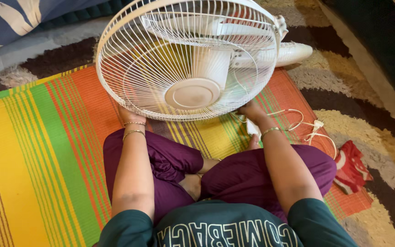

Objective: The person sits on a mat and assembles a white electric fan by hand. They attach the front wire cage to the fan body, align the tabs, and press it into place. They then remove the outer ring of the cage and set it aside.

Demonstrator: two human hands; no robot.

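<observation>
1. Both hands are on the lower rim of the white fan (188,59), which lies tilted on the striped mat (46,137) just in front of the seated person's crossed legs. The left hand (131,115) is mostly hidden under the wire grille at its lower left; it seems to clasp the rim, but I cannot tell how tightly the fingers close.

2. The right hand (251,110) meets the grille at its lower right, fingers curled in against the wire as if holding the edge. Again the fingertips are covered, so the hold itself is not plain.

3. Both forearms reach straight forward and slightly outward from the knees, wrists with thin bangles (134,132), elbows bent low by the thighs.

4. The grille faces up toward the viewer, hub cap (192,93) near the bottom, blades visible behind the wires, and the fan's base (293,52) sticks out at the upper right onto the shaggy rug (344,82).

5. The white power cord (307,128) lies in loose loops right beside the right wrist. I would judge that the arm could snag it if the fan is swung round.

6. With only the rim supported, the heavy motor end might tip the fan away, or a finger could slip between the wires.

7. A red cloth (350,167) lies near the right knee.
</observation>
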